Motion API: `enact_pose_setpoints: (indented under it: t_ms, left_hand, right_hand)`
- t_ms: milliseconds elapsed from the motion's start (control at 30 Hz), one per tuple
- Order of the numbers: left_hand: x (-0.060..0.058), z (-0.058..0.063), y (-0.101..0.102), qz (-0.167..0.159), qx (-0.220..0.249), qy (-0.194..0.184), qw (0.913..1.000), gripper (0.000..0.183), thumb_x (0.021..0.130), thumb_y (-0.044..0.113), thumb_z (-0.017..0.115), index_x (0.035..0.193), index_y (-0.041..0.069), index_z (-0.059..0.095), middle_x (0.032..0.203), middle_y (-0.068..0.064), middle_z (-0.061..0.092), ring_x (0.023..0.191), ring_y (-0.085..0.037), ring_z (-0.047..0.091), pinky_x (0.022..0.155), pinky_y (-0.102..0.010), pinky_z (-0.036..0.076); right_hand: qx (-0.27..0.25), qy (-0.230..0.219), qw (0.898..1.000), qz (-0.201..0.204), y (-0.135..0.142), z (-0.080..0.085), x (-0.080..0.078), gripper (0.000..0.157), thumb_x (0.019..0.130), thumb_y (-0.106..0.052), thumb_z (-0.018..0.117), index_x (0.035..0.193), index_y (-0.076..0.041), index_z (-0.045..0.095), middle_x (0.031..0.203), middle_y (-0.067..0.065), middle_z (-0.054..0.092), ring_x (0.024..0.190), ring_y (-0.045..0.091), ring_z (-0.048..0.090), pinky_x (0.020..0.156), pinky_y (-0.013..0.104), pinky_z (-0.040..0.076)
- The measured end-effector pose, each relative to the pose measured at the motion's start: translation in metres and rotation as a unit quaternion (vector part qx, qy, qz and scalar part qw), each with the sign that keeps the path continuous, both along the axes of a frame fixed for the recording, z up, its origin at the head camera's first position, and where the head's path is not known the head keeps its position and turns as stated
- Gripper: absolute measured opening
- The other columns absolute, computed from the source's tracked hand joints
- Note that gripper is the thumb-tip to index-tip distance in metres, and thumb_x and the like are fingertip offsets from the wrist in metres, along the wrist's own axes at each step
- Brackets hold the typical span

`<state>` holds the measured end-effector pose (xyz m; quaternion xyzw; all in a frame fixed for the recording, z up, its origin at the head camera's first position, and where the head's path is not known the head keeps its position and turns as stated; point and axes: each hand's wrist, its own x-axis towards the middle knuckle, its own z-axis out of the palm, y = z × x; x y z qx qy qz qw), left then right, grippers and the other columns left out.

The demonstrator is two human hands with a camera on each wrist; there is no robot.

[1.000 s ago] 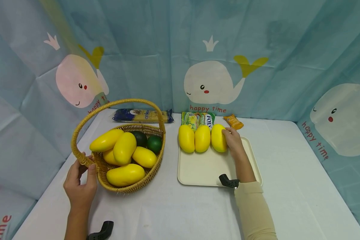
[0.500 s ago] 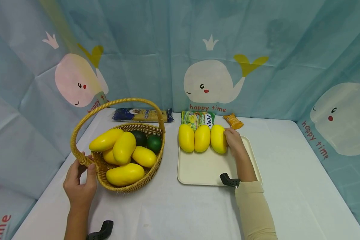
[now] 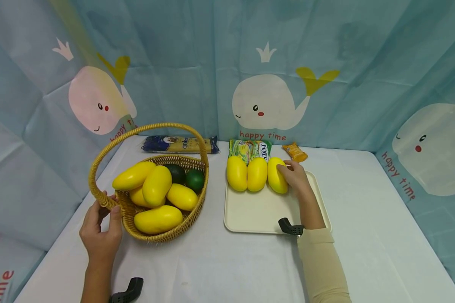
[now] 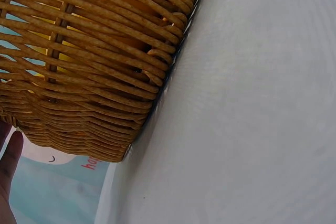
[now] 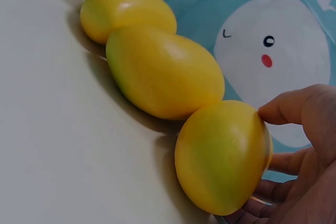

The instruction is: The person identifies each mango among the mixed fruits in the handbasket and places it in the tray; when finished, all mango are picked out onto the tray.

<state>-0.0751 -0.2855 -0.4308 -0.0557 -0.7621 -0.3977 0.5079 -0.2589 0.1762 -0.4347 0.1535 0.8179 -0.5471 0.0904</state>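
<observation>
In the head view, my left hand (image 3: 101,229) holds the wicker basket (image 3: 163,237) at the foot of its handle, fingers behind and thumb in front. Several yellow mangoes (image 3: 158,219) and two dark green round fruits (image 3: 194,180) lie in the basket. Three more mangoes stand side by side along the far end of the cream tray (image 3: 258,214). The right hand (image 3: 296,176) grips the rightmost mango (image 3: 277,179) from its right side. In the right wrist view, thumb and fingers spread round this mango (image 5: 220,156), which lies against the middle mango (image 5: 163,72).
Behind the basket lies a blue and yellow pasta packet (image 3: 180,144). A green sweets bag (image 3: 250,150) is partly hidden behind the tray's mangoes, with a small orange packet (image 3: 295,152) to its right. A whale-print curtain (image 3: 174,84) borders the white table (image 3: 379,219).
The right thumb has moved further left over the top of the rightmost mango, which has shifted slightly. My left hand and the basket stay in place.
</observation>
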Motion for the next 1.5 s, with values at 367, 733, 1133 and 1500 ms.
enact_pose_setpoints:
  t_ms: [367,733,1133,1500]
  left_hand:
    - [0.0,0.0,0.0,0.0,0.001,-0.003,1.0,0.04,0.089,-0.01,0.065,0.129,-0.009,0.061,0.105,-0.035,0.064,0.107,-0.004,0.063,0.097,-0.018,0.048]
    - [0.0,-0.001,0.0,0.006,0.0,-0.007,1.0,0.042,0.088,-0.012,0.065,0.13,-0.008,0.061,0.108,-0.031,0.066,0.107,-0.005,0.063,0.097,-0.017,0.048]
    - [0.001,-0.001,0.0,0.001,0.002,-0.002,1.0,0.041,0.088,-0.012,0.064,0.128,-0.009,0.062,0.106,-0.033,0.065,0.107,-0.007,0.064,0.097,-0.018,0.048]
    - [-0.003,-0.006,-0.005,0.0,-0.001,0.006,1.0,0.04,0.088,-0.009,0.066,0.127,-0.009,0.062,0.106,-0.031,0.066,0.105,-0.014,0.066,0.097,-0.019,0.049]
  right_hand:
    - [0.006,0.001,1.0,0.007,0.0,0.001,0.001,0.061,0.099,-0.034,0.056,0.152,-0.007,0.04,0.148,0.021,0.043,0.13,0.036,0.044,0.112,0.046,0.038]
    - [0.005,0.003,1.0,-0.007,0.001,0.004,0.002,0.061,0.099,-0.036,0.056,0.151,-0.009,0.041,0.151,0.019,0.039,0.134,0.036,0.039,0.115,0.047,0.034]
    - [0.017,0.091,0.995,-0.037,-0.007,0.021,0.009,0.049,0.102,-0.026,0.053,0.147,-0.009,0.048,0.15,0.015,0.044,0.138,0.034,0.036,0.115,0.047,0.034]
    - [0.036,0.132,0.99,-0.018,-0.012,0.039,0.021,0.044,0.102,-0.02,0.049,0.144,-0.008,0.051,0.151,0.011,0.045,0.139,0.033,0.035,0.115,0.05,0.033]
